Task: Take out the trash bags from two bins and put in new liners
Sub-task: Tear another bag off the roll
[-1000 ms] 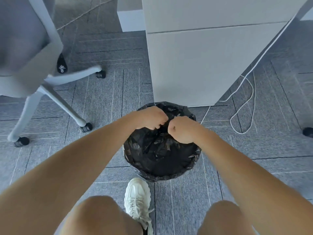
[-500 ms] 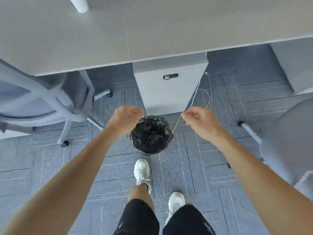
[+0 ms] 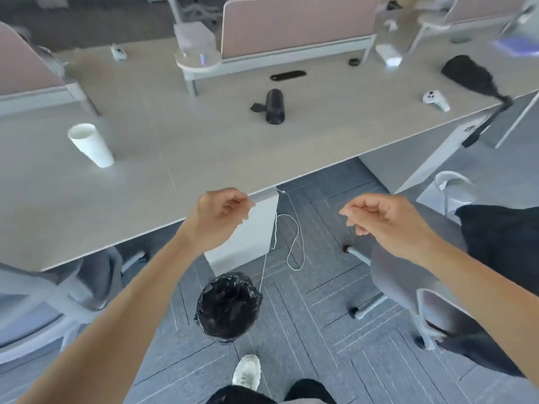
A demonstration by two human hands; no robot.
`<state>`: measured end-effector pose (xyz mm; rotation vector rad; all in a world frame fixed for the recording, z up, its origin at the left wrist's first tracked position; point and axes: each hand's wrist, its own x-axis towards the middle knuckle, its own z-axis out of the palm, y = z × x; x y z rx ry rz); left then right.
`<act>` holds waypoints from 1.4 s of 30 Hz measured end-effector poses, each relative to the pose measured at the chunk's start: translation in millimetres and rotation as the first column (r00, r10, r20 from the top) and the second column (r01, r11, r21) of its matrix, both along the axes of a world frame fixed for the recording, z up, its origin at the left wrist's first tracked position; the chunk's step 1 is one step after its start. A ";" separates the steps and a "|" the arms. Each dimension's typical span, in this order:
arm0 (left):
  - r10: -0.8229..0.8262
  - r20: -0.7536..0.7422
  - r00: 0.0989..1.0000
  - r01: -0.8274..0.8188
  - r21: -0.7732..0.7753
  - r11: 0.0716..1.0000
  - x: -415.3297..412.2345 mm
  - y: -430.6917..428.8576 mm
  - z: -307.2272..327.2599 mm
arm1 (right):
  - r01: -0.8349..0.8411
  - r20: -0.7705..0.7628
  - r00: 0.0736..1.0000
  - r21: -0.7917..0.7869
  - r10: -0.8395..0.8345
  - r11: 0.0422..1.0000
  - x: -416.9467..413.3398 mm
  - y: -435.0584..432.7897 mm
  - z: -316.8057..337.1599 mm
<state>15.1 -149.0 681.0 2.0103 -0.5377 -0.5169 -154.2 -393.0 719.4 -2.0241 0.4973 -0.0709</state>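
Left hand (image 3: 221,214) and right hand (image 3: 385,221) hover apart off the desk's (image 3: 175,141) near edge, fingers loosely curled and holding nothing. The black-lined bin (image 3: 229,307) stands on the floor below. A liner roll (image 3: 274,106) lies mid-desk, with a white cup (image 3: 92,145) toward the left edge.

We record the liner (image 3: 227,306) in the floor bin as black throughout. Roll of bags (image 3: 274,106) on the bench (image 3: 175,147): also black. Bench top: plain pale grey-beige. Cup (image 3: 91,144): white. Divider panel (image 3: 291,21): dusty pink, with a pale grey frame. Carpet (image 3: 320,345): blue-grey squares with thin pale stripes; we see the stripe direction change from tile to tile. Cord (image 3: 294,243): white. Shoe (image 3: 247,373): white. Chair (image 3: 43,310): pale grey.
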 end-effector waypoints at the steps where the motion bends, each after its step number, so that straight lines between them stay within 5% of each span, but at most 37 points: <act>1: 0.002 0.012 1.000 -0.002 -0.030 1.000 7.4 -10.2 5.8 | 0.014 0.012 1.000 -0.012 -0.014 1.000 2.7 -3.2 7.1; 12: -0.021 -0.007 1.000 0.020 -0.141 0.990 78.2 -143.7 24.4 | 0.076 0.085 0.994 0.001 -0.076 0.997 51.4 -89.4 26.4; 22: 0.225 0.058 0.973 -0.211 -0.193 0.958 120.6 -288.7 43.9 | 0.009 0.130 0.991 0.018 -0.011 1.000 122.6 -242.8 32.9; 42: 0.243 0.039 0.969 -0.241 -0.047 0.969 321.5 -371.8 19.3 | -0.158 0.015 0.987 -0.151 0.162 0.976 348.7 -351.7 37.7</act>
